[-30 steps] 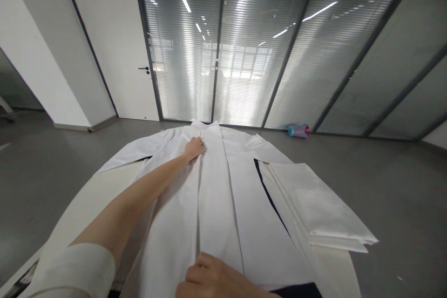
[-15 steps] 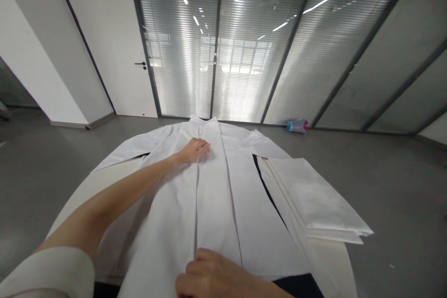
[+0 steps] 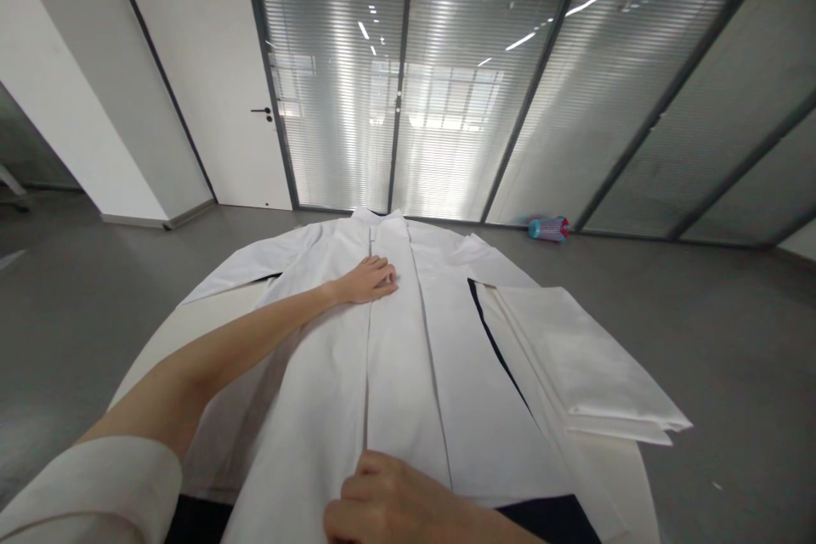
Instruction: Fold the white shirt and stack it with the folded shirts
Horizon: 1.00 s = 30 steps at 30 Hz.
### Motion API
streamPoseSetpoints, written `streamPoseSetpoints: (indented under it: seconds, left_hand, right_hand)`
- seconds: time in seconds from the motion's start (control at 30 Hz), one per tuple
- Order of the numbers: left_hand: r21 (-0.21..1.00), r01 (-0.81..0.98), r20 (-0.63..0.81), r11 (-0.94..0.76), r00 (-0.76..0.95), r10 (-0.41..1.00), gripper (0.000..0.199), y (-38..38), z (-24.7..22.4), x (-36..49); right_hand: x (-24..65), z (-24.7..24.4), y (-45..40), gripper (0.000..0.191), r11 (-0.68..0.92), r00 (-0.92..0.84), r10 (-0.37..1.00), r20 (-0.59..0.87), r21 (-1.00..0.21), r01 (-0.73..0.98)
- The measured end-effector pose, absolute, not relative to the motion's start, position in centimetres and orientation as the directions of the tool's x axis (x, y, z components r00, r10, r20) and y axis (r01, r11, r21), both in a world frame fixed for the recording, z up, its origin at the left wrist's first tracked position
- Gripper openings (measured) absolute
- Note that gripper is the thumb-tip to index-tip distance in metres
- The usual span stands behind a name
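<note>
A white long-sleeved shirt (image 3: 331, 382) lies front side up on a round cream-coloured table, its collar (image 3: 376, 217) at the far end. Across the front placket rests my left hand (image 3: 370, 279), fingers slightly bent and apart, pressing on the cloth. Close to me, my right hand (image 3: 388, 500) is closed around the front edge of the shirt near the hem; its fingertips are hidden. A sleeve spreads out on the far left, and the lower end of the shirt reaches the table's near edge.
A folded white cloth (image 3: 592, 357) lies on the table's right side and juts over its edge. Dark fabric (image 3: 548, 518) shows below the hem. Beyond are a grey floor, a glass partition (image 3: 452, 102), a white door (image 3: 210, 85) and a blue-red object (image 3: 548, 229) on the floor.
My left hand has slid slightly toward me and to the right along the placket. My right hand keeps its grip near the hem. The view has shifted a little.
</note>
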<state>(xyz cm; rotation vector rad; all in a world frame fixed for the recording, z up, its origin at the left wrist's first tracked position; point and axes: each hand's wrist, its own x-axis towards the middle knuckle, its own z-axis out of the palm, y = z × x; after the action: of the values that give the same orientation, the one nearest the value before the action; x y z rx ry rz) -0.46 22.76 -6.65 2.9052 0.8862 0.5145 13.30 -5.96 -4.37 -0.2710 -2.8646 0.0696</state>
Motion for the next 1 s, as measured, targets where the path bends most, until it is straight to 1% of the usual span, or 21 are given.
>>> streamPoseSetpoints:
  seconds: [0.1,0.17,0.23,0.3,0.37,0.43,0.6,0.73,0.83,0.93,1.0]
  left_hand:
    - [0.242,0.596,0.3,-0.766,0.704,0.643,0.042,23.3,-6.8,-0.4]
    - [0.278,0.665,0.286,-0.694,0.632,0.72,0.047,24.1,-6.8,-0.1]
    - [0.276,0.743,0.236,-0.61,0.563,0.792,0.052,24.9,-6.8,0.4]
    - [0.25,0.793,0.153,-0.555,0.534,0.832,0.057,25.6,-6.8,0.8]
    - [0.217,0.8,0.089,-0.56,0.555,0.827,0.064,25.9,-6.9,1.1]
    - [0.185,0.796,0.057,-0.576,0.576,0.815,0.07,25.9,-6.9,1.2]
    - [0.136,0.804,0.049,-0.578,0.578,0.815,0.07,25.5,-6.8,1.2]
    - [0.119,0.793,0.109,-0.597,0.587,0.802,0.063,25.2,-6.8,1.0]
    - [0.087,0.774,0.186,-0.627,0.606,0.773,0.052,24.7,-6.5,1.0]
    - [0.048,0.741,0.249,-0.67,0.641,0.726,0.042,23.1,-6.0,1.1]
    - [0.056,0.699,0.274,-0.713,0.676,0.684,0.042,21.5,-5.8,1.4]
  right_hand:
    - [13.3,-5.2,-5.9,0.011,0.983,-0.951,0.181,0.249,-0.065,0.17]
    - [13.1,-5.9,-5.7,0.01,0.985,-0.952,0.17,0.256,-0.06,0.16]
    - [12.9,-6.4,-5.5,0.011,0.987,-0.95,0.162,0.267,-0.061,0.151]
    - [12.6,-6.6,-5.4,0.016,0.985,-0.949,0.169,0.265,-0.08,0.153]
    - [12.3,-6.7,-5.3,0.024,0.982,-0.955,0.18,0.237,-0.108,0.158]
    - [12.1,-6.9,-5.3,0.027,0.98,-0.961,0.184,0.204,-0.117,0.163]
    - [11.9,-8.4,-5.6,0.011,0.988,-0.967,0.15,0.207,-0.075,0.137]
    - [12.0,-8.8,-5.9,0.008,0.986,-0.969,0.161,0.186,-0.076,0.149]
    - [12.5,-8.3,-6.2,0.013,0.981,-0.968,0.185,0.167,-0.089,0.172]
    - [12.9,-7.5,-6.2,0.018,0.979,-0.965,0.193,0.177,-0.102,0.177]
    - [12.9,-6.9,-6.0,0.019,0.976,-0.957,0.204,0.205,-0.122,0.182]
